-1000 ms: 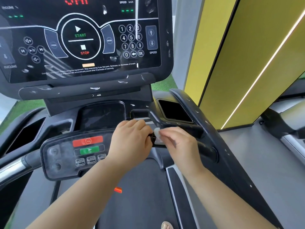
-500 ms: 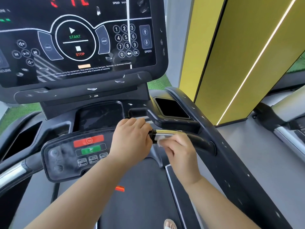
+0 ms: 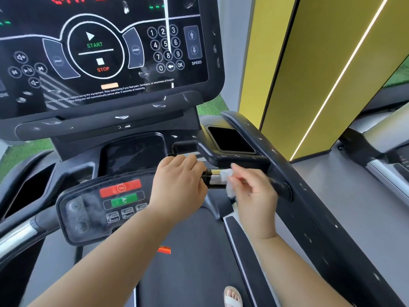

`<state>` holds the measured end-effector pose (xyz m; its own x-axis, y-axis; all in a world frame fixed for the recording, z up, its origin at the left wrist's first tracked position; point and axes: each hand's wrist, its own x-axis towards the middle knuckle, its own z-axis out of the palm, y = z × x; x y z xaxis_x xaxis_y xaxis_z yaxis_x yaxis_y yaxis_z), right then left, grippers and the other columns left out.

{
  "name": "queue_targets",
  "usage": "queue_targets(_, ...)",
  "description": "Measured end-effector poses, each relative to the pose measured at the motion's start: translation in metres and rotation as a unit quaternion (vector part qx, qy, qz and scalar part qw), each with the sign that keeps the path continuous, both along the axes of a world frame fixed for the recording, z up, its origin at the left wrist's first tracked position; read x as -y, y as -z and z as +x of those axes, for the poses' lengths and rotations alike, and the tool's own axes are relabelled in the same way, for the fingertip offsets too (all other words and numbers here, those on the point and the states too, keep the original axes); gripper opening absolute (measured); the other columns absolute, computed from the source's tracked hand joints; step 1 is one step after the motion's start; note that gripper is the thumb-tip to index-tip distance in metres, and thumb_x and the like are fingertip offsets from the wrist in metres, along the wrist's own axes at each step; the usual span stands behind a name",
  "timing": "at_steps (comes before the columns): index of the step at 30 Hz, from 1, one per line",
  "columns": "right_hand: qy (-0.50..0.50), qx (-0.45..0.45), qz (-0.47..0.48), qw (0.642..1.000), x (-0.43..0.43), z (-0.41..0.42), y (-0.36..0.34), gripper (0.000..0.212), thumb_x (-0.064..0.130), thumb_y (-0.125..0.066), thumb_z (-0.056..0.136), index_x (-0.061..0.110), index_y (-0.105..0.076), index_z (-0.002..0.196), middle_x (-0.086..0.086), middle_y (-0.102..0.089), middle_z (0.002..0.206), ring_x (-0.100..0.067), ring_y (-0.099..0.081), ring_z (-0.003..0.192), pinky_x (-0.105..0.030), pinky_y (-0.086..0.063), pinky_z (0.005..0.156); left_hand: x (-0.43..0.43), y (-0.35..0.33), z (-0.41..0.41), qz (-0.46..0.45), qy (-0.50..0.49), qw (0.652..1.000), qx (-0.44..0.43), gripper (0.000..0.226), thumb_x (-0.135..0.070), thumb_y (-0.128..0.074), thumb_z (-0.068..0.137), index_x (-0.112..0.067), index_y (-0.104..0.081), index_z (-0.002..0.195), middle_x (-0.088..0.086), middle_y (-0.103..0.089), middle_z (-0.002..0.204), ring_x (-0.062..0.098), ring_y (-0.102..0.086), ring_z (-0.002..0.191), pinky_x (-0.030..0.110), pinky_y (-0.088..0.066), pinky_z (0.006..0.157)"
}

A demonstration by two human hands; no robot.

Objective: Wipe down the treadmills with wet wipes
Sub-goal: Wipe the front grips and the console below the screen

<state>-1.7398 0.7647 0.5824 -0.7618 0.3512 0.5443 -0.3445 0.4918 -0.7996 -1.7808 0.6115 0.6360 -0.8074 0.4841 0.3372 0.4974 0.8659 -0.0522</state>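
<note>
1 wipe (image 3: 228,175) in R hand (image 3: 254,192) on handlebar (image 3: 213,178); L hand (image 3: 179,187) grips it.

Glossy black console screen (image 3: 99,52), shiny metal handlebar (image 3: 213,177), matt plastic frame (image 3: 309,207)

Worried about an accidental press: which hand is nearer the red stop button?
Left. The left hand grips the bar just right of the red stop button; the right hand holds the wipe farther right.

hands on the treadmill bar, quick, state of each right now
Left hand: closed around the handlebar, gripping it.
Right hand: closed on the wet wipe, pressing it to the handlebar's chrome section.
</note>
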Motion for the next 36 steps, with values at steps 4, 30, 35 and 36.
queue_targets(4, -0.014, -0.012, 0.128, 0.992, 0.015, -0.013, 0.007, 0.019, 0.015, -0.063, 0.087, 0.005, -0.073, 0.1, 0.002, -0.054, 0.091, -0.014, -0.056, 0.079, -0.017, -0.048, 0.074, 0.0, -0.002, 0.001, -0.005, -0.003, 1.0, 0.008, 0.029, -0.022, -0.04, 0.075, -0.015, -0.068, 0.074, -0.002, -0.057, 0.068, 0.022, -0.054, 0.06, 0.032, -0.043, 0.059)
queue_targets(30, -0.099, 0.247, 0.15, 0.952, -0.056, -0.042, -0.029, 0.017, 0.013, -0.06, 0.092, 0.014, -0.075, 0.101, 0.001, -0.058, 0.091, -0.017, -0.058, 0.088, -0.025, -0.043, 0.081, -0.032, -0.003, -0.004, 0.028, 0.013, 0.996, 0.082, 0.03, -0.015, -0.089, 0.049, -0.022, -0.074, 0.074, -0.004, -0.062, 0.068, 0.021, -0.061, 0.057, 0.029, -0.05, 0.044)
queue_targets(35, -0.253, 0.3, 0.252, 0.885, -0.027, -0.072, -0.057, 0.023, 0.019, -0.053, 0.096, 0.013, -0.073, 0.106, 0.004, -0.066, 0.094, -0.015, -0.059, 0.095, -0.019, -0.036, 0.08, -0.028, -0.015, -0.005, 0.007, -0.017, 0.993, 0.113, 0.024, -0.027, -0.077, 0.075, -0.024, -0.073, 0.098, -0.004, -0.066, 0.093, 0.02, -0.065, 0.084, 0.03, -0.048, 0.063)
queue_targets(36, -0.254, 0.306, 0.251, 0.882, -0.034, -0.073, -0.053, 0.022, 0.019, -0.054, 0.095, 0.013, -0.075, 0.101, 0.01, -0.064, 0.085, -0.009, -0.057, 0.086, -0.019, -0.035, 0.075, -0.027, -0.015, -0.005, 0.013, -0.026, 0.993, 0.118, 0.022, -0.028, -0.071, 0.081, -0.023, -0.071, 0.102, -0.004, -0.065, 0.099, 0.02, -0.063, 0.091, 0.03, -0.046, 0.066)
